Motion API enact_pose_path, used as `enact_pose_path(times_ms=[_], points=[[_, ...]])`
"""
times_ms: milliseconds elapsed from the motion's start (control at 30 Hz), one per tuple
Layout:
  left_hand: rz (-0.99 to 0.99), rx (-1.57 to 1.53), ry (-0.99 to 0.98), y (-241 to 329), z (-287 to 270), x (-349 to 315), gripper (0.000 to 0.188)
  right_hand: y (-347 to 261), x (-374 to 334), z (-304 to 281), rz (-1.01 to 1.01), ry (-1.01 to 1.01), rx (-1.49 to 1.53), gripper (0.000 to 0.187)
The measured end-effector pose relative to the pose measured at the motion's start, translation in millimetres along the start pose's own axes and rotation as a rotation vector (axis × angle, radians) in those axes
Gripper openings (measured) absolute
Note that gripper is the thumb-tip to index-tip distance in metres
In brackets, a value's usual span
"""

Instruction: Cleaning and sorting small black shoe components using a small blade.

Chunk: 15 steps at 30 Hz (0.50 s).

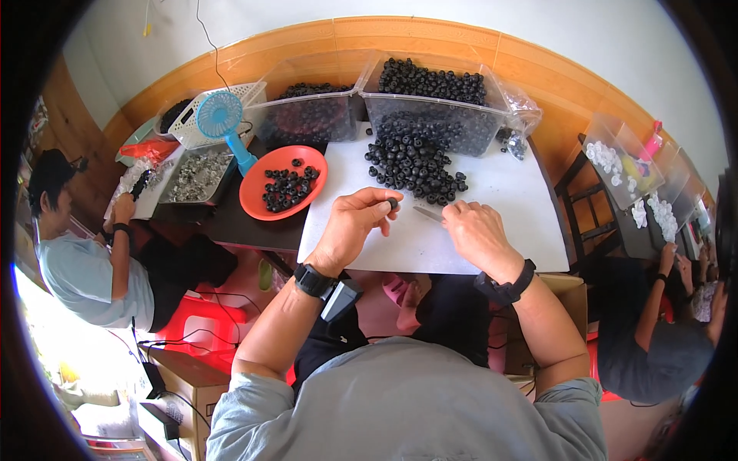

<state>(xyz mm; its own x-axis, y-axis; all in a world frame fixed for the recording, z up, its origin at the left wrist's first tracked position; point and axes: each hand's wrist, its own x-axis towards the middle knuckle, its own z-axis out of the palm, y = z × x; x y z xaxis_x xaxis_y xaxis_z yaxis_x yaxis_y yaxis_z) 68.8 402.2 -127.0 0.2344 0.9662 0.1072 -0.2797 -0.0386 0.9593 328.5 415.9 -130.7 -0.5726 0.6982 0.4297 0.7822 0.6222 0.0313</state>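
Note:
Over the white board (pixel 503 223), my left hand (pixel 350 223) pinches a small round black piece (pixel 393 203) between thumb and fingertips. My right hand (pixel 480 234) is closed round a small knife (pixel 427 213), its thin blade pointing left toward that piece, a short gap between them. Just beyond both hands lies a heap of round black pieces (pixel 415 165), several with a hole visible. To the left, an orange plate (pixel 254 188) carries more of these black pieces.
Two clear plastic bins (pixel 434 107) (pixel 304 115) of black pieces stand at the back. A blue fan (pixel 221 115), a white basket (pixel 192 127) and a tray of shiny pieces (pixel 201 175) are on the left. People sit working at left (pixel 96 265) and right (pixel 653 338).

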Motion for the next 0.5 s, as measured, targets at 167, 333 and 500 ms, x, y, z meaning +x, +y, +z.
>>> enact_pose_path(times_ms=[167, 333, 500], points=[[-0.023, -0.280, -0.107, -7, 10, 11, 0.024, 5, 1, -2, 0.034, 0.002, -0.085, 0.007], [-0.032, -0.372, -0.146, -23, 5, 15, 0.025, 8, -4, -3, 0.056, -0.002, -0.052, 0.005], [-0.006, -0.417, -0.154, -26, 4, 10, 0.025, 6, -9, -8, 0.047, 0.132, -0.001, 0.008]])
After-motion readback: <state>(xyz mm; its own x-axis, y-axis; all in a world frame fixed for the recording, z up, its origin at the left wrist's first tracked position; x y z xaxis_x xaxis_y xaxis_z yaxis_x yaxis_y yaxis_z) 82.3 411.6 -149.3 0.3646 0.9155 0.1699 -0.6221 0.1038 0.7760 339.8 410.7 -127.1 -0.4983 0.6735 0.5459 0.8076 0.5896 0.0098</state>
